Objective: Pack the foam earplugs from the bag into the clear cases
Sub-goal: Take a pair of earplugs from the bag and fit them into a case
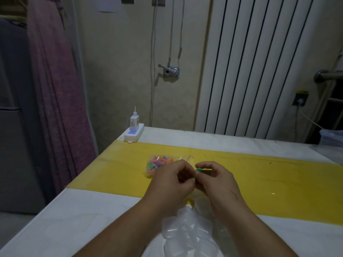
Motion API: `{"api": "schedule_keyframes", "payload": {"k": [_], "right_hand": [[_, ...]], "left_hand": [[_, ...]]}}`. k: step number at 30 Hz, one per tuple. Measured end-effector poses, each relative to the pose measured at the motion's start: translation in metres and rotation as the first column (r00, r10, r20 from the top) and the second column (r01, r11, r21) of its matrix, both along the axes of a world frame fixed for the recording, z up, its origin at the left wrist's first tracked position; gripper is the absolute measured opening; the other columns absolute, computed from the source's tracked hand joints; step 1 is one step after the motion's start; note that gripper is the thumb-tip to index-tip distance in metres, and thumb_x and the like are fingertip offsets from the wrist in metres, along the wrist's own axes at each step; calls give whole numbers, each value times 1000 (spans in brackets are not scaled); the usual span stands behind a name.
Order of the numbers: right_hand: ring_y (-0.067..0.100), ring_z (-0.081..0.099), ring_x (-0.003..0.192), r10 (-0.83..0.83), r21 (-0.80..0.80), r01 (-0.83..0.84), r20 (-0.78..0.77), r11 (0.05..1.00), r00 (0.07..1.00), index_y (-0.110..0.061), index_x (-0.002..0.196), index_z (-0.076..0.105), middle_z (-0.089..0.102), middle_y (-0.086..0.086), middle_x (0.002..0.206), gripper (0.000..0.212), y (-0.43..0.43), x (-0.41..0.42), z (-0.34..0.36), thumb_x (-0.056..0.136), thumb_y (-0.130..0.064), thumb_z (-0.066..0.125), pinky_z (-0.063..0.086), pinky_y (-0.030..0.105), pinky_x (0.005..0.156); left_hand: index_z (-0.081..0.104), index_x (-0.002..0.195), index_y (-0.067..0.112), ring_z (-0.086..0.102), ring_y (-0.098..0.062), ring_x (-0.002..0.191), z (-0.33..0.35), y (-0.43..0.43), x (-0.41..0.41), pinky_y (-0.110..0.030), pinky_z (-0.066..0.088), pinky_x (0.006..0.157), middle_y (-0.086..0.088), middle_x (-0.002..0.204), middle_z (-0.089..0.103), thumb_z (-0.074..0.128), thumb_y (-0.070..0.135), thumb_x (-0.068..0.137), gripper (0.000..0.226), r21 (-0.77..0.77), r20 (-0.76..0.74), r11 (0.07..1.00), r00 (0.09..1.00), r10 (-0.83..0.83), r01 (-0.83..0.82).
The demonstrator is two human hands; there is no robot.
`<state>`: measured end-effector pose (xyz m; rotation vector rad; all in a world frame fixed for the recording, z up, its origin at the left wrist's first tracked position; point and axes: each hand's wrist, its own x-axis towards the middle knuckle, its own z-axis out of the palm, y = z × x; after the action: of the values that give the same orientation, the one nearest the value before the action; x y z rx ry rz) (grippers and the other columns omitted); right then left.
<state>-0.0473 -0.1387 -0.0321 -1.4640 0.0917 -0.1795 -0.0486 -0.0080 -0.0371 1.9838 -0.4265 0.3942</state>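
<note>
A clear plastic bag [157, 165] of several coloured foam earplugs lies on the yellow strip of the table, just beyond my hands. My right hand [215, 184] pinches a green earplug [198, 169] at its fingertips. My left hand [172, 182] is curled right beside it, fingertips touching near a second bit of green; whether it grips an earplug or a case is hidden. A heap of clear plastic cases [187, 230] lies between my forearms at the near edge.
A white table [74, 219] carries a yellow band [259, 173] across its middle. A white power strip [134, 134] with a plugged charger stands at the far left corner. A radiator [259, 71] and wall are behind; a purple curtain [53, 89] hangs left.
</note>
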Motion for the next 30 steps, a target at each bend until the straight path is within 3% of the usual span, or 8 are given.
{"api": "schedule_keyframes", "payload": {"k": [3, 5, 7, 10, 13, 18, 26, 30], "right_hand": [[20, 68, 62, -48, 46, 47, 20, 998, 999, -6, 85, 64, 68, 17, 76, 12, -4, 0, 7, 84, 6, 65, 58, 32, 70], [20, 65, 65, -73, 49, 71, 56, 996, 996, -7, 80, 63, 68, 16, 79, 12, -12, -2, 13, 83, 4, 66, 57, 34, 68], [20, 63, 71, -44, -63, 49, 84, 997, 996, -8, 77, 65, 70, 14, 84, 12, -17, -5, 17, 81, 3, 67, 54, 33, 65], [16, 64, 63, 55, -104, -50, 48, 993, 997, -6, 74, 68, 70, 9, 75, 15, -12, -10, 15, 79, 8, 69, 54, 26, 60], [11, 65, 58, 93, -197, -82, 47, 977, 995, -9, 82, 71, 70, 4, 71, 16, -7, -11, 12, 82, 6, 68, 54, 22, 57], [13, 67, 62, 147, -219, -131, 61, 967, 987, -17, 103, 65, 68, 4, 67, 30, -7, -10, 8, 85, 7, 65, 59, 31, 65], [20, 67, 65, 160, -165, -147, 70, 975, 985, -9, 80, 71, 71, 12, 76, 11, -4, -9, 5, 83, 1, 70, 58, 31, 66], [21, 68, 65, 159, -143, -147, 75, 979, 984, -11, 86, 70, 71, 11, 73, 14, -3, -9, 5, 83, 3, 69, 60, 32, 66]], "left_hand": [[62, 76, 28, 60, 4, 66, 3, 2, 2, -9, 46, 63, 10, 68, 64, 70, 0, 77, 29, -95, -26, 994, 998, 52, -54], [64, 78, 24, 62, -2, 67, 5, 6, 4, -18, 51, 64, 6, 71, 66, 70, -1, 78, 25, -200, -83, 978, 995, 51, -67], [65, 80, 19, 64, -12, 65, 6, 9, 5, -31, 53, 61, -2, 75, 68, 68, -4, 80, 23, -324, -158, 944, 987, 7, -59], [66, 85, 11, 58, -12, 59, 7, 13, 5, -27, 49, 52, -7, 76, 66, 67, -4, 82, 16, -420, -217, 904, 976, -18, -77], [68, 88, 10, 54, -13, 59, 8, 16, 7, -24, 47, 49, -4, 73, 64, 69, 1, 83, 11, -430, -230, 899, 973, -21, -82], [67, 86, 8, 49, -11, 53, 10, 14, 5, -24, 43, 47, 6, 60, 61, 67, -1, 84, 10, -422, -266, 905, 962, -60, -60], [67, 86, 8, 52, -6, 53, 12, 14, 3, -23, 42, 47, 7, 62, 63, 67, -1, 84, 9, -399, -292, 915, 955, -55, -69], [67, 86, 8, 55, -3, 54, 12, 14, 3, -23, 43, 48, 2, 70, 65, 69, 1, 84, 8, -391, -298, 918, 953, -49, -75]]}}
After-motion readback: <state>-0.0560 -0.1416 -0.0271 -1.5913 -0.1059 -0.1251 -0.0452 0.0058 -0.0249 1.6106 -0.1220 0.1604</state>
